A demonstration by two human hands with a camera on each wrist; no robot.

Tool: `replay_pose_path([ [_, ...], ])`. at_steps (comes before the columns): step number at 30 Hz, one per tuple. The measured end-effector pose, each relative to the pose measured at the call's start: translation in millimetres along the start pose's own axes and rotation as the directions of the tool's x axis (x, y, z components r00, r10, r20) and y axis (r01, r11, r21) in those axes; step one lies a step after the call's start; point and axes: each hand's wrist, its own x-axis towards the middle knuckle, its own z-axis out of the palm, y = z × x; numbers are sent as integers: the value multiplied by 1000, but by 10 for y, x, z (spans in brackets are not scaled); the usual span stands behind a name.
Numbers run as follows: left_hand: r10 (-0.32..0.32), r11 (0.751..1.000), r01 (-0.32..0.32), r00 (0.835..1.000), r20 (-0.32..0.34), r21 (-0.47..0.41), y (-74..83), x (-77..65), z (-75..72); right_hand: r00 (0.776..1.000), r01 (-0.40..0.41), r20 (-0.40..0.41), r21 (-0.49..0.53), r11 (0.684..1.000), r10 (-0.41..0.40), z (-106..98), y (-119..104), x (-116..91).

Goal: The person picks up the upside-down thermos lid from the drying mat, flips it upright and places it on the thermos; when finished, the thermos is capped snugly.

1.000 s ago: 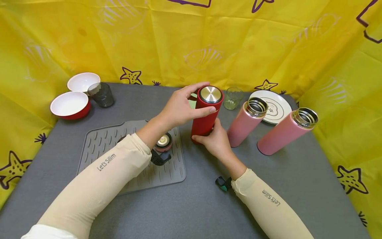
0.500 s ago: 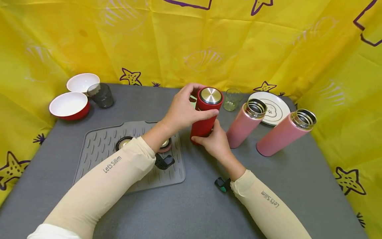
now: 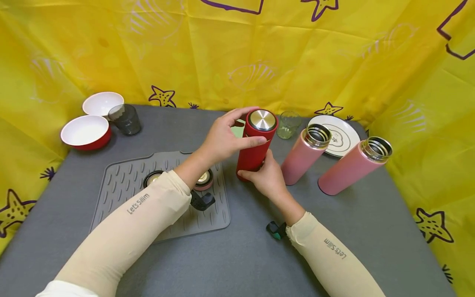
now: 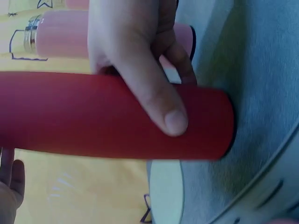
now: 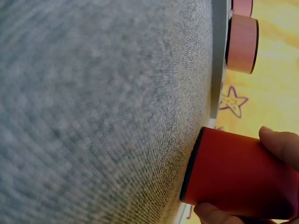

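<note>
1. A red flask (image 3: 252, 159) is standing upright, or nearly so, on a grey table (image 3: 252, 255), and I am holding it with both hands.
2. My left hand (image 3: 225, 135) is curling round the flask's top, opening about as wide as the flask itself: the thumb is lying across the front, the fingers are reaching behind. This is probably giving the round top support from opposite sides. How hard I am pressing, I cannot tell.
3. My right hand (image 3: 267, 177) is wrapping the flask's lower body, thumb in front, fingers behind, likely steadying it low against tipping.
4. Right of the red flask, a pink flask (image 3: 298, 161) is standing uncapped; a second pink flask (image 3: 349, 173) is standing farther right, also uncapped.
5. Left of the red flask, two lids (image 3: 204, 182) are lying on a ridged mat (image 3: 128, 167), seemingly underside up, perhaps keeping their seals clean. My left sleeve (image 3: 126, 231) is partly covering that mat.
</note>
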Motion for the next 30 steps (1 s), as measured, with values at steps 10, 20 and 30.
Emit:
replay_pose_path([
  [10,-50,996,57,994,98,-71,7,-4,-39,1000,-4,6,7,1000,4,-4,-4,-5],
  [20,-22,999,24,999,-47,35,78,37,75,1000,-6,14,-10,1000,6,-22,-21,-9],
  [30,48,999,-48,999,4,12,2,17,31,1000,-10,4,-12,1000,10,-3,0,2],
])
